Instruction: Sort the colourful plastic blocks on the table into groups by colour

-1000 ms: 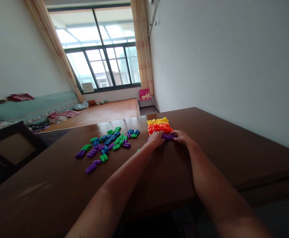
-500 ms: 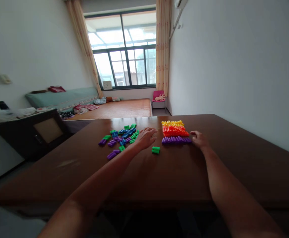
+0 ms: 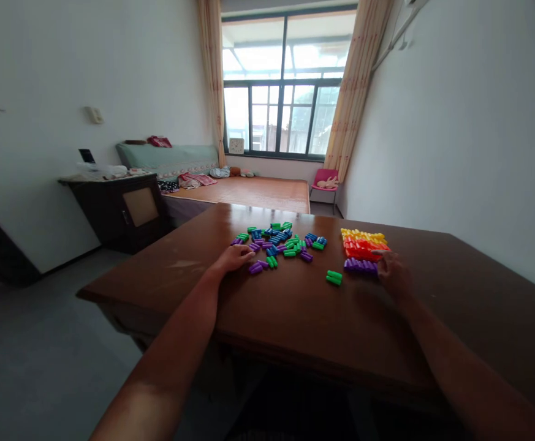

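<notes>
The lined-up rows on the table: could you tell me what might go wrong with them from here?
The right hand is right at the end of the purple row, so a nudge could skew it. The red row sits close behind, so a push might disturb it too.

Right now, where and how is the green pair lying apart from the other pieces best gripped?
I'd come from above and pinch the green pair midway along its near and far outer sides. Its two rods lie flat, side by side, running roughly left to right, so that squeeze should press them together.
</notes>
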Demonstrator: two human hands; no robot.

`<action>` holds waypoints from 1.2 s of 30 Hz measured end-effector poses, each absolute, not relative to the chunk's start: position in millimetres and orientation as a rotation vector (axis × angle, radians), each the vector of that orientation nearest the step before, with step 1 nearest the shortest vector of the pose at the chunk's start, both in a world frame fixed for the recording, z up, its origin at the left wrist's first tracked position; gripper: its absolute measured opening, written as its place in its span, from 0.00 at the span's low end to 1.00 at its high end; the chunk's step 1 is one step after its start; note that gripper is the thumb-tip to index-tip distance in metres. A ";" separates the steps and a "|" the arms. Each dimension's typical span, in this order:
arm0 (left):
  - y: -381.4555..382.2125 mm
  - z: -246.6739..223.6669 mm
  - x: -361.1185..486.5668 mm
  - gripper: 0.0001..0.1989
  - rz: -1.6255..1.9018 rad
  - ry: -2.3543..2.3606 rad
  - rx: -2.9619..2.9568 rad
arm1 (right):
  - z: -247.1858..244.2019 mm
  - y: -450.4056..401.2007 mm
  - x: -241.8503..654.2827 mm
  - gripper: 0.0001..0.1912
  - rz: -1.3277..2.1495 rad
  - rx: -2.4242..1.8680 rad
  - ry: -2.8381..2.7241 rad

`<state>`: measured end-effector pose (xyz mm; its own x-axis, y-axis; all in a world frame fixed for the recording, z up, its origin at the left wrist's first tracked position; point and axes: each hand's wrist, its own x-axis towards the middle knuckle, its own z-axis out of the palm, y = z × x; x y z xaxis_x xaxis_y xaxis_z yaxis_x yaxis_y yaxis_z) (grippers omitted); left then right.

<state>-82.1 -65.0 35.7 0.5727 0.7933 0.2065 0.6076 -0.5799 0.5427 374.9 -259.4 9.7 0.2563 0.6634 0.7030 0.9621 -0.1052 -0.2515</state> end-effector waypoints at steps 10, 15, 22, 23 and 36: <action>-72.2 32.3 -79.3 0.30 0.417 0.795 2.358 | 34.7 -188.2 154.4 0.20 -0.107 -1.474 -2.280; -72.2 28.2 -83.0 0.26 0.449 0.853 2.389 | 37.3 -158.4 111.9 0.22 -0.078 -1.528 -2.413; -77.9 32.0 -80.2 0.24 0.494 0.815 2.430 | 40.2 -172.8 120.1 0.18 -0.101 -1.626 -2.405; -79.0 33.0 -79.4 0.24 0.499 0.756 2.422 | 40.7 -176.6 124.0 0.17 -0.100 -1.629 -2.400; -87.5 34.7 -67.7 0.19 0.461 0.854 2.483 | 21.8 -191.5 164.5 0.23 0.249 -1.587 -2.157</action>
<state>-67.7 -87.5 34.7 0.7497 0.6428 0.1572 0.4844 -0.6949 0.5314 164.5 -191.5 21.8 -0.2384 0.9394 0.2464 0.8587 0.3224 -0.3985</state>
